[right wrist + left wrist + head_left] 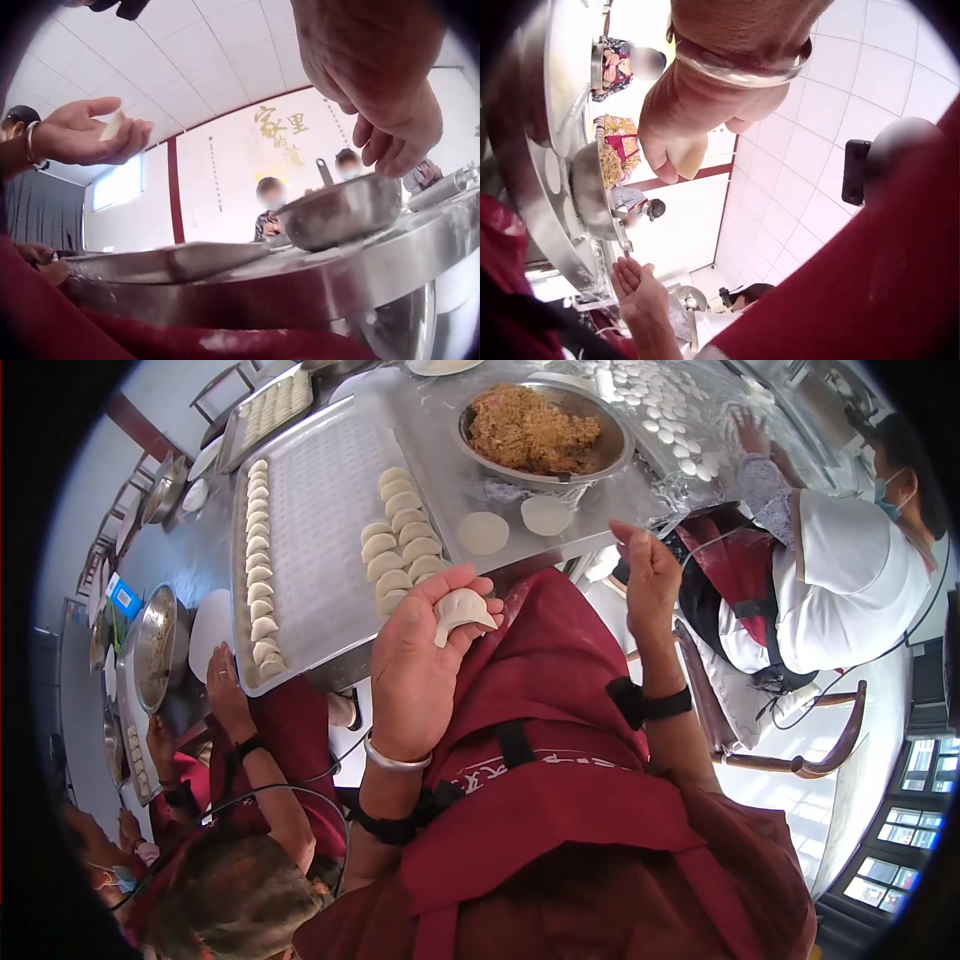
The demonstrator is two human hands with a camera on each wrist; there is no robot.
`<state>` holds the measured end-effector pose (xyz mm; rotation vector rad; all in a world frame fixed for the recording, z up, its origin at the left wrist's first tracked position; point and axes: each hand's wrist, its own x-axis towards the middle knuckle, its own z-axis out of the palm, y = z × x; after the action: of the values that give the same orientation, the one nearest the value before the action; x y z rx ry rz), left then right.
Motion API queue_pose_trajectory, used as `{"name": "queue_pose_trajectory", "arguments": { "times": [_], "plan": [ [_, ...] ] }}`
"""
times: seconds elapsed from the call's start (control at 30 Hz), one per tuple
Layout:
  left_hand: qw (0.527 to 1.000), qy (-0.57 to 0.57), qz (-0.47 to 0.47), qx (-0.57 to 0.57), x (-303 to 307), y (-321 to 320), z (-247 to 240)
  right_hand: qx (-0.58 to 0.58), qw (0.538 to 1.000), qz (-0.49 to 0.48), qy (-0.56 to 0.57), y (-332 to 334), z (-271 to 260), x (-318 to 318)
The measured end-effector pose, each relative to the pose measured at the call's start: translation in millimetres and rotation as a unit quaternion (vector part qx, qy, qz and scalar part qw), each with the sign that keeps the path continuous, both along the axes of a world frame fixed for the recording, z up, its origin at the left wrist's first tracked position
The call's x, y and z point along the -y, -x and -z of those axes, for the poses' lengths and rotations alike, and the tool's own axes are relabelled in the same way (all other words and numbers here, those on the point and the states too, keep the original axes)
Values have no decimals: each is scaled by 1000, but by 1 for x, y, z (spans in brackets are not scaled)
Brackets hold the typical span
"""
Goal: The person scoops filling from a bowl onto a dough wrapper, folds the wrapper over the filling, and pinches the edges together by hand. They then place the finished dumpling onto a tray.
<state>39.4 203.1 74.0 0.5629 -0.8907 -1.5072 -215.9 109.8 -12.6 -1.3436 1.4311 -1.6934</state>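
Observation:
A folded dumpling (460, 610) lies in my upturned left hand (412, 670), cupped by curled fingers beside the outstretched thumb. Its pale edge (686, 156) also shows in the left wrist view, partly covered by the hand. To the right, my right hand (652, 582) is raised in front of the table edge, its fingers loosely bent and holding nothing. Nearest to it on the table are two round dough wrappers, one (547, 516) beside the bowl and another (484, 533) further left. A metal bowl (622, 458) of orange-brown filling (535, 430) stands behind them.
A large metal tray (310, 510) left of the bowl carries rows of dumplings (408, 525). Small dough pieces (660, 410) lie on the floured table at the back right. People sit on both sides, one in a white top (840, 580) at right.

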Motion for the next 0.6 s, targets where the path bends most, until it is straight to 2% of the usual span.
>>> {"name": "queue_pose_trajectory", "arguments": {
  "times": [0.07,0.13,0.2,0.27,0.3,0.4,0.53,0.6],
  "plan": [
    [999,-18,-21,43,5,-7,5,-18,1000,20,12,14,22,21],
    [991,-38,-54,117,10,-13,8,-83,995,53,-7,27,39,42],
    [986,-66,-61,143,18,-27,13,-154,983,63,-83,37,48,57],
    [976,-89,-74,185,31,-46,16,-203,971,91,-89,44,63,80],
    [969,-98,-82,213,38,-57,18,-195,974,105,-47,41,68,90],
    [940,-134,-126,286,65,-86,14,-270,945,154,-98,44,77,117],
    [892,-142,-182,389,118,-122,16,-376,892,241,-63,35,83,128],
    [870,-118,-203,433,151,-134,21,-379,888,255,-54,30,85,129]
  ]
}}
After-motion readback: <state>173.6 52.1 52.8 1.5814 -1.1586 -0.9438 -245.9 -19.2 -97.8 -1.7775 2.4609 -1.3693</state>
